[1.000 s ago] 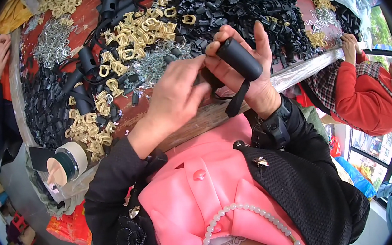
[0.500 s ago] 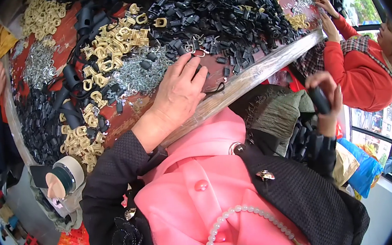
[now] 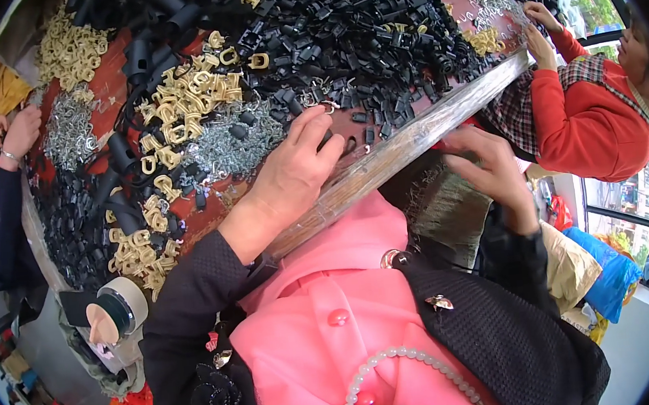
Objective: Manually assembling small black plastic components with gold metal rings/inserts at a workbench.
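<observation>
Over the table's near edge, my left hand has its fingers curled down, with a small black plastic piece partly showing between thumb and fingers. Beside its fingertips lie loose silver hooks and a heap of small black plastic parts. My right hand is off the table, just beyond its wooden edge and above an olive-green cloth. Its thumb stands apart from the fingers, and no object shows in it; the fingertips are slightly blurred.
Cream plastic buckles and a pile of silver metal pieces cover the table's middle. Black tubes lie to the left. A tape roll stands at the left corner. Co-workers' hands work at both sides.
My right hand has moved left toward the table edge; the black cylinder it held no longer shows. My left hand has shifted slightly. At left, the co-worker's hands have moved toward the table.
</observation>
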